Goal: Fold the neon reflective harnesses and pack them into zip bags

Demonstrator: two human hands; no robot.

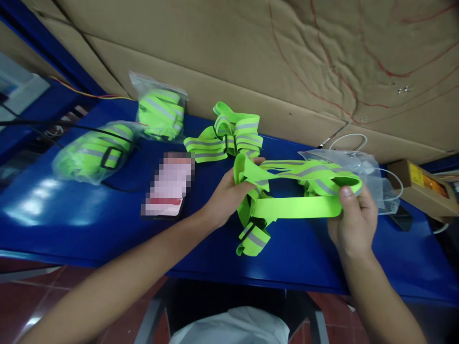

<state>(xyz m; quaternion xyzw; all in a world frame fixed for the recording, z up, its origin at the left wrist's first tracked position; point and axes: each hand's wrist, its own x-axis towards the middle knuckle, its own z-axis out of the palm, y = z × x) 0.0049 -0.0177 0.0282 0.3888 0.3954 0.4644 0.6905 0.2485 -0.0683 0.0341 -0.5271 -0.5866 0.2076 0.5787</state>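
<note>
Between my two hands stretches a neon-green reflective strap (297, 208) with grey stripes, looped and folded. My left hand (229, 193) is closed around its left end, the fingers partly hidden behind the bands. At the right end, my right hand (355, 215) pinches a loop with the thumb on top. A short piece with a black buckle (254, 236) hangs below my left hand. Behind the held strap, another bundle of green reflective straps (229, 134) with a black buckle lies on the blue table (204, 243).
Two clear plastic bags (161, 112) (95, 153) of similar straps lie at the left, near a phone (168, 184) with a blurred screen. An opened clear bag (362, 167), a white cable and a cardboard box (423, 186) are at the right. A cardboard-covered wall (215, 57) stands behind.
</note>
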